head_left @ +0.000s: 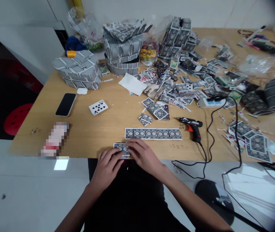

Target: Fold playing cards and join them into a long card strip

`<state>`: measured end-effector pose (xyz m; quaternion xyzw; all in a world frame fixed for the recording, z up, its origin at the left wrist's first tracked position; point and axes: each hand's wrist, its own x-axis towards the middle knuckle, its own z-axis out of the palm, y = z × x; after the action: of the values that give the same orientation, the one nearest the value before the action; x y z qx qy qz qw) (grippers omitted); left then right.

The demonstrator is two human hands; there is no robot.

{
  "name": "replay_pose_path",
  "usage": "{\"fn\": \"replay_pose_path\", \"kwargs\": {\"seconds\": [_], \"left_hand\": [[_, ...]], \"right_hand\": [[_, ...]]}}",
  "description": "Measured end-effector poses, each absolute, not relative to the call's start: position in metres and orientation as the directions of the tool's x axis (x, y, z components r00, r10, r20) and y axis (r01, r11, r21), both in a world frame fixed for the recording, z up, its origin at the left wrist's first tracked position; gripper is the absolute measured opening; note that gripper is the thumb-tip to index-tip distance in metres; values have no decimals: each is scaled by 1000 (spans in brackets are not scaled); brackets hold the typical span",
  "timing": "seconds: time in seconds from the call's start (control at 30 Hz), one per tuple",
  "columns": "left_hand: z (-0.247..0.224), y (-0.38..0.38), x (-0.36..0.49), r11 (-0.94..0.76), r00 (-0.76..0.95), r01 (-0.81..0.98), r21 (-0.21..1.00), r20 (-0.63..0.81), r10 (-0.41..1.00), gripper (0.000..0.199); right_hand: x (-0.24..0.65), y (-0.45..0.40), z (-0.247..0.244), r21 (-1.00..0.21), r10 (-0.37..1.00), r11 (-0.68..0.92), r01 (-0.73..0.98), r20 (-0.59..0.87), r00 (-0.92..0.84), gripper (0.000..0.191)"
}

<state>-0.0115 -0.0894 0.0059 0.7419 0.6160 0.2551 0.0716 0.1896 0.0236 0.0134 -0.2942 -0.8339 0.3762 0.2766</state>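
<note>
Both hands meet at the table's front edge over a small patterned card piece point(122, 149). My left hand point(107, 164), with a ring on one finger, has its fingers bent on the left part of the piece. My right hand point(143, 155) presses its fingertips on the right part. A white card edge with print shows beneath the piece. Just beyond my right hand lies a strip of joined patterned cards point(153, 133). Farther back are a small stack of card pieces point(145, 119) and a face-up spade card point(98, 107).
A black glue gun point(194, 128) lies right of the strip, its cable running over the front edge. A power strip point(212, 102), heaped cards point(183, 87) and woven card containers point(122, 48) stand behind. A phone point(66, 104) and an earbud case point(82, 91) lie left.
</note>
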Motion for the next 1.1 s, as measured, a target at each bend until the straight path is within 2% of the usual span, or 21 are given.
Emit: {"fn": "replay_pose_path", "kwargs": {"seconds": [0.17, 0.47, 0.73, 0.83, 0.97, 1.1], "left_hand": [[4, -88, -12, -239, 107, 877, 418, 316, 943, 25], [5, -86, -14, -267, 107, 856, 442, 354, 929, 23], [3, -84, -14, -275, 103, 842, 465, 361, 927, 24], [4, -84, -14, -271, 99, 845, 460, 363, 927, 24], [4, -85, -13, -274, 99, 847, 455, 372, 923, 23], [1, -87, -12, -254, 70, 840, 479, 368, 927, 23]], "right_hand": [[194, 19, 15, -853, 727, 469, 230, 224, -649, 29], [186, 24, 13, -858, 753, 454, 242, 224, -618, 25], [183, 38, 20, -869, 705, 454, 198, 214, -676, 27], [183, 36, 14, -822, 685, 525, 220, 255, -682, 30], [184, 28, 10, -694, 612, 665, 274, 298, -733, 31], [186, 24, 12, -601, 578, 733, 318, 304, -758, 31]]}}
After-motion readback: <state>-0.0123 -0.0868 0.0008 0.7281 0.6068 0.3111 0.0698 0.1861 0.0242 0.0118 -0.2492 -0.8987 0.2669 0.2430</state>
